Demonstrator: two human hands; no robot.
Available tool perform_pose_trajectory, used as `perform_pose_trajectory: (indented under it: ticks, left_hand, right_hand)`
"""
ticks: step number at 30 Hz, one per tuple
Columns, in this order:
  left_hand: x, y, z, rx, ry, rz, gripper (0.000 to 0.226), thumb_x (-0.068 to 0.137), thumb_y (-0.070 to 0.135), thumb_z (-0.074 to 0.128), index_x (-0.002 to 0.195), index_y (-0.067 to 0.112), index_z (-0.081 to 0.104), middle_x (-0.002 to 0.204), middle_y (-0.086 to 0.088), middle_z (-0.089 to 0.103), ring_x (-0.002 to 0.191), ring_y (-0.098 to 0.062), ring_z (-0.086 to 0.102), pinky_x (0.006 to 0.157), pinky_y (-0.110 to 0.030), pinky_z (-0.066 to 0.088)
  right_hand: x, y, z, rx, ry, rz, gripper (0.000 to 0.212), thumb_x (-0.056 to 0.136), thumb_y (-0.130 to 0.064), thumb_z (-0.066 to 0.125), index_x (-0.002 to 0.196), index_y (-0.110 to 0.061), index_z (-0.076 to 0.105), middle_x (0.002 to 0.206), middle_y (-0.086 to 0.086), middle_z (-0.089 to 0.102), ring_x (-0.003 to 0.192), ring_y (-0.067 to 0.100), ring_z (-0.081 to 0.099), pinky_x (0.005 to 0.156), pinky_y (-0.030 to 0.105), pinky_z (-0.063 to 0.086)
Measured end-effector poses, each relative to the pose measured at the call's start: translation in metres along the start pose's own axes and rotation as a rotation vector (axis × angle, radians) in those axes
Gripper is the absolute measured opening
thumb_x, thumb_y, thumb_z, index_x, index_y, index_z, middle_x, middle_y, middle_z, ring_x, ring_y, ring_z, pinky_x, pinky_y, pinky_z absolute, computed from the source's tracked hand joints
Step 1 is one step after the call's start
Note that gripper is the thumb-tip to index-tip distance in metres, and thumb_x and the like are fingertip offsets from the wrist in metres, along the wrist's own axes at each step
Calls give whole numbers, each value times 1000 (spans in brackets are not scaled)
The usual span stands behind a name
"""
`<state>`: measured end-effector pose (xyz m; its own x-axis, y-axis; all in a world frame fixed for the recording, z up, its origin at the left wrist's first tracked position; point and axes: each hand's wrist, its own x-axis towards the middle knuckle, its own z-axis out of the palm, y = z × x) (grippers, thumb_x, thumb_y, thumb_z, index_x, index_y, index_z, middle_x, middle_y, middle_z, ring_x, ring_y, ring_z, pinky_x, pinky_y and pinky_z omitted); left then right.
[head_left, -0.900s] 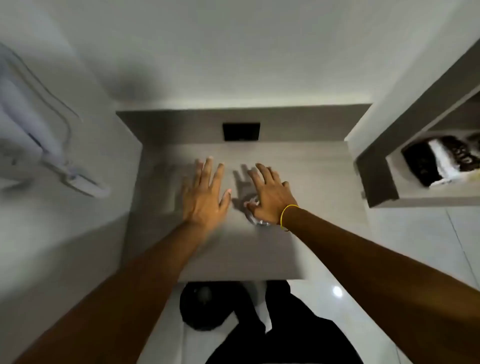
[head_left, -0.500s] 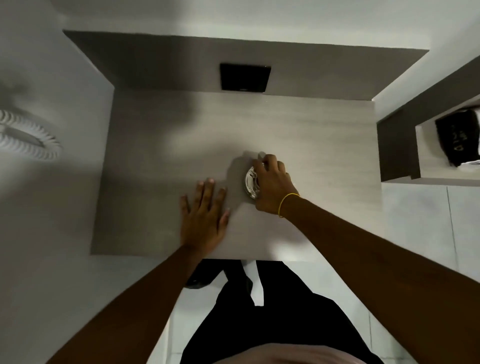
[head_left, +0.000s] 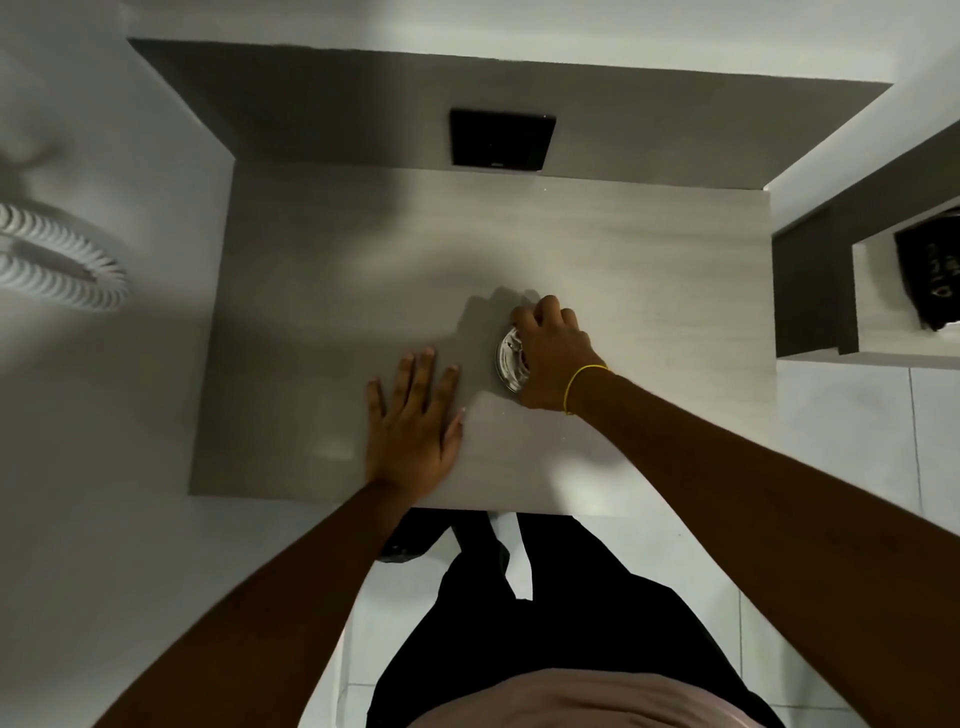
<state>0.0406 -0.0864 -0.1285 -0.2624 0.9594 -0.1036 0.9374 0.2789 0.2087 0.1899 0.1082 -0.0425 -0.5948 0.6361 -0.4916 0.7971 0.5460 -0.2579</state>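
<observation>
The table top (head_left: 649, 270) is pale grey with thin streaks; the round glass thing (head_left: 508, 366) is clear and shiny; the band (head_left: 570, 387) on my wrist is yellow; the square panel (head_left: 502, 139) is black; the ringed hose (head_left: 57, 270) is white; my trousers (head_left: 545, 623) are black.

Both forearms are bare along their whole visible length. A thin yellow band (head_left: 583, 385), like a thread or elastic, circles the wrist of the right hand (head_left: 553, 358). The left hand (head_left: 410, 436) is plain. Beyond the near edge of the tabletop (head_left: 649, 260), loose black trousers (head_left: 519, 649) show, then a pale pinkish-beige top (head_left: 571, 701). Just under that edge sits a dark rounded shape, perhaps a shoe (head_left: 410, 543).
</observation>
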Motion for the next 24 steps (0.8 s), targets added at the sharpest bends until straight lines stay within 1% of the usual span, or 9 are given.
perform_pose_trajectory:
  ticks: [4, 7, 12, 15, 17, 20, 22, 24]
  left_hand:
    - [1, -1, 1, 13, -9, 1, 67, 110, 53, 42, 170, 25, 32, 182, -12, 20, 167, -37, 17, 127, -74, 16]
    - [0, -1, 1, 7, -12, -3, 68, 109, 53, 43, 170, 27, 32, 182, -10, 18, 168, -36, 15, 127, -74, 16]
    - [0, -3, 3, 6, -19, -3, 68, 109, 55, 39, 171, 28, 29, 183, -9, 13, 170, -33, 7, 128, -73, 14]
    - [-1, -3, 4, 0, -16, -1, 69, 109, 55, 40, 172, 29, 27, 184, -7, 10, 170, -31, 2, 129, -72, 14]
    - [-1, -3, 5, -12, -5, -4, 69, 109, 54, 42, 171, 28, 29, 184, -7, 12, 170, -31, 4, 128, -71, 14]
    - [-1, -4, 5, -20, 33, 7, 68, 108, 52, 45, 170, 27, 34, 183, -9, 17, 169, -33, 10, 128, -71, 13]
    - [-2, -3, 5, -12, 38, 15, 69, 108, 52, 45, 170, 26, 33, 182, -10, 18, 169, -33, 11, 128, -71, 12]
    - [-1, -1, 3, -3, 40, 16, 69, 108, 52, 43, 171, 26, 31, 182, -10, 19, 169, -33, 12, 128, -71, 13]
  right_hand:
    - [-4, 3, 2, 11, 1, -26, 100, 57, -31, 90, 141, -15, 38, 137, 17, 37, 120, 41, 46, 88, 56, 58]
    - [-9, 5, 4, 43, 22, -47, 105, 58, -32, 91, 145, -14, 36, 139, 17, 38, 122, 42, 46, 89, 56, 59]
    - [-16, 5, 4, 108, 62, -60, 110, 56, -26, 90, 150, -15, 33, 145, 17, 35, 127, 44, 44, 90, 56, 59]
    - [-20, 6, 1, 129, 87, -62, 109, 55, -23, 88, 149, -16, 34, 144, 16, 36, 127, 43, 45, 88, 56, 60]
    - [-23, 8, -4, 155, 116, -53, 106, 54, -21, 88, 147, -16, 36, 143, 14, 37, 124, 43, 47, 87, 55, 60]
    - [-30, 27, -16, 188, 173, -14, 103, 56, -20, 86, 147, -14, 38, 141, 15, 37, 121, 44, 49, 93, 53, 58]
    - [-36, 51, -23, 203, 204, 34, 99, 61, -18, 85, 148, -12, 39, 142, 18, 37, 119, 47, 51, 100, 50, 55]
    - [-40, 80, -25, 210, 209, 101, 97, 63, -18, 85, 149, -10, 40, 142, 21, 38, 116, 51, 51, 103, 48, 50]
